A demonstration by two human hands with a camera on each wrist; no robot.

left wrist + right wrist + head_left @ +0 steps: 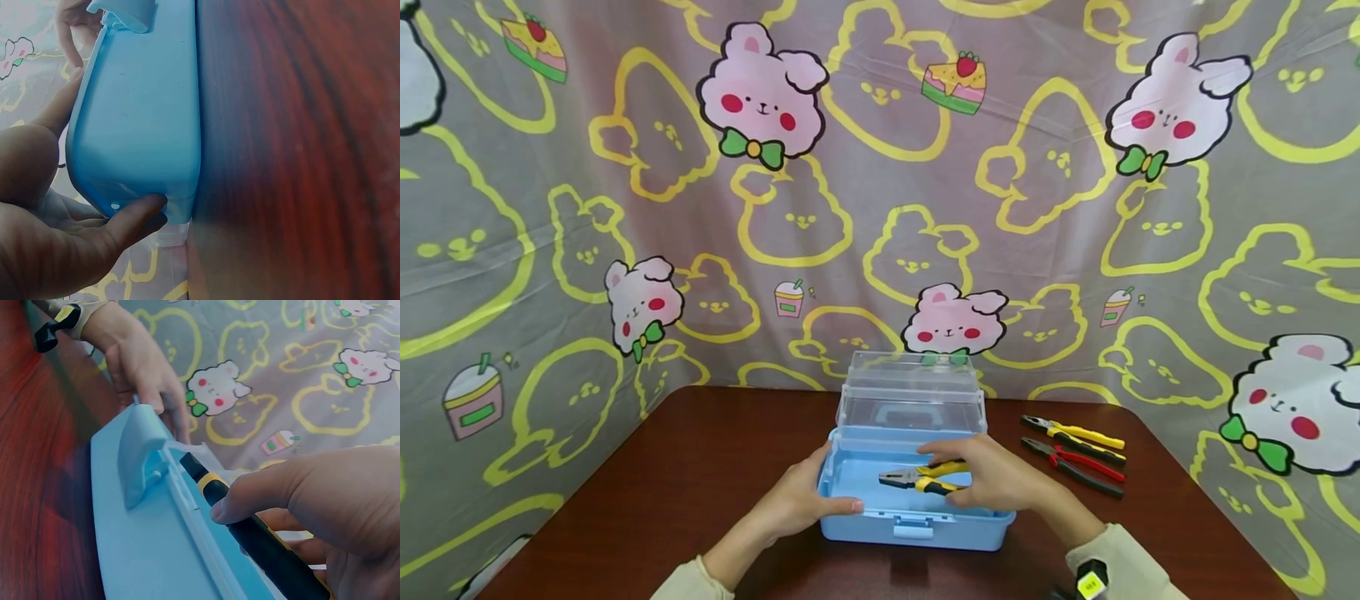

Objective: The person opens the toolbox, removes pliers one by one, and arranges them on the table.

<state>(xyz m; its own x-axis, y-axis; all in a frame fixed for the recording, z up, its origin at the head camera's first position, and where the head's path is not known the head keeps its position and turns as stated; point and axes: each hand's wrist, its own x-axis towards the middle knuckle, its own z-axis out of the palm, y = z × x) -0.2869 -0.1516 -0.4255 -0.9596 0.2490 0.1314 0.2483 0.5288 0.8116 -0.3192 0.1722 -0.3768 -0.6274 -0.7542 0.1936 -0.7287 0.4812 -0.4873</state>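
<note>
A light blue toolbox stands on the table, its clear lid raised at the back. My left hand grips its left end, thumb at the front rim and fingers around the side; the left wrist view shows fingers on the corner of the blue wall. My right hand holds pliers with yellow-and-black handles over the box's inside, jaws pointing left. In the right wrist view my thumb lies along the black handle, close above the rim. The palm hides the handle ends.
Right of the box lie yellow-and-black pliers and red-and-black pliers. A blue latch sits on the box front. The dark wooden table meets a patterned curtain at the back and sides.
</note>
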